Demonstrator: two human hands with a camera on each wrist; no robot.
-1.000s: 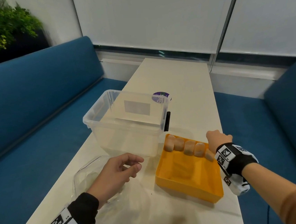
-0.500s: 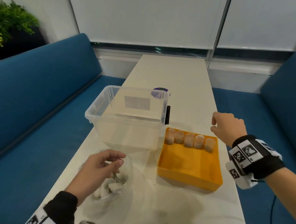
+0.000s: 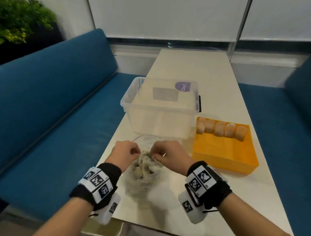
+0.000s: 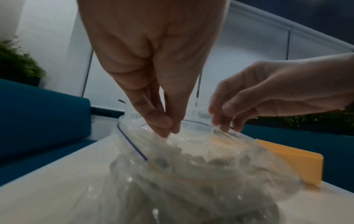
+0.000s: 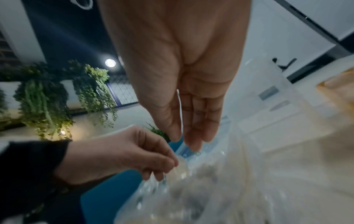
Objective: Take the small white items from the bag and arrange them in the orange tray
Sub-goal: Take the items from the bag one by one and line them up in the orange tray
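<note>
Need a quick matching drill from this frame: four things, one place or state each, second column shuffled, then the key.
1. left hand
2. orange tray
3. clear storage box
4. clear bag

A. open at the top, white items inside
B. five pale items along its far wall
C. pinches the bag's left rim
D. behind the bag, left of the tray

Pairs: 1-C, 2-B, 3-D, 4-A

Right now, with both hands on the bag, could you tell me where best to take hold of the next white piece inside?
Come from straight above, through the mouth that the left hand and right hand pinch open. The bag stands mouth up, and the white pieces lie heaped just below the rim. Probably pinch the topmost one by its sides; their exact shapes are blurred.
</note>
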